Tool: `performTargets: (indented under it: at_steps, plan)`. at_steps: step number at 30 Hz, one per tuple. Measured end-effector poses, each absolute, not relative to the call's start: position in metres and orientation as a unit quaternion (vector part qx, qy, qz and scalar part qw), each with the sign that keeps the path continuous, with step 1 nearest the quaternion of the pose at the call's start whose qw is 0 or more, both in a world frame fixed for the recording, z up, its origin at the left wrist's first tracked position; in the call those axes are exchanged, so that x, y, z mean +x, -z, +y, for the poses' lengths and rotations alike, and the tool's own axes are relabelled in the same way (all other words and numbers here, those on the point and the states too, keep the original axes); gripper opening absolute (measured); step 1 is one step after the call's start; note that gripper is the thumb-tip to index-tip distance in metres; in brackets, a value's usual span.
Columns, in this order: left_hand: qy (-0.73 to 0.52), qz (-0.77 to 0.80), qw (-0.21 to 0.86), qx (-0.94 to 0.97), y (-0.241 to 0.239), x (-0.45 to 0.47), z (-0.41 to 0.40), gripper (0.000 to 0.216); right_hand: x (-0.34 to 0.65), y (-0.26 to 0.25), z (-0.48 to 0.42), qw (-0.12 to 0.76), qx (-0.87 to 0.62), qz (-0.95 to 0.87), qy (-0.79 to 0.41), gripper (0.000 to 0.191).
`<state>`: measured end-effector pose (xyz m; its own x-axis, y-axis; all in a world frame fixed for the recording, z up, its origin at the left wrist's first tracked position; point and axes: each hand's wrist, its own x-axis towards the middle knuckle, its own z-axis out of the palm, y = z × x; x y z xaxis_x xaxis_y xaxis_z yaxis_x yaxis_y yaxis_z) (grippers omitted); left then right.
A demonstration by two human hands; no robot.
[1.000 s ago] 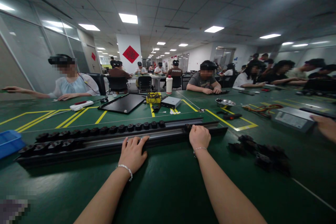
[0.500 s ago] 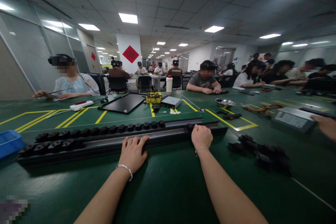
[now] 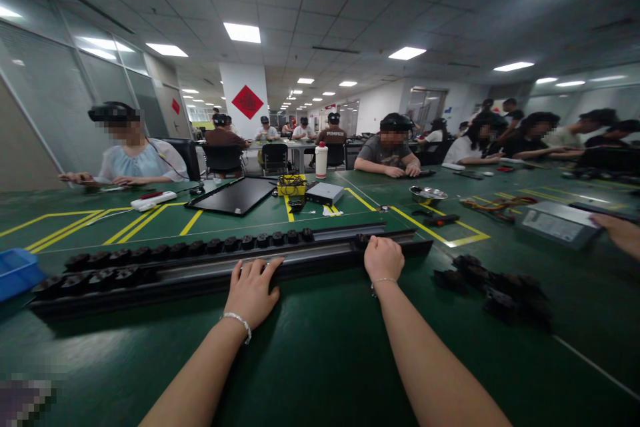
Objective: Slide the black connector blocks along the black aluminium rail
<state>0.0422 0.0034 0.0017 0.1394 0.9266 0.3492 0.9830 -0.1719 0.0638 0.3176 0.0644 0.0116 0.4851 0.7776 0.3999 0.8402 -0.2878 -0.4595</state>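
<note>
Brown shirt (image 3: 333, 139), upper centre of frame, reads "PUMPKIN" in pale capitals across the back; red diamond sign (image 3: 247, 102) on white pillar (image 3: 257, 77), upper left of centre, bears a mark too blurred to read; label (image 3: 551, 225) on grey metal box (image 3: 575, 229), right side, is illegible.

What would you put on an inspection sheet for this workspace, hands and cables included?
Surface: green tabletop, yellow tape lines.
Job's things: two black rails holding rows of small black parts; loose pile on the right.
Clutter: blue bin, metal bowl, white bottle.
Hands: left hand lies open on the near rail; right hand closed on a black part.
Cables: black tangle on yellow box; coloured bundle right.
Surroundings: seated co-workers.
</note>
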Motion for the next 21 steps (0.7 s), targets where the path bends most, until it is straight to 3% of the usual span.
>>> performTargets:
  at_steps: [21]
  plan:
    - [0.158, -0.637, 0.085, -0.75, -0.0029, 0.0422, 0.0026, 0.054, 0.3245, -0.0052, 0.0671, 0.352, -0.796, -0.49, 0.05, 0.041]
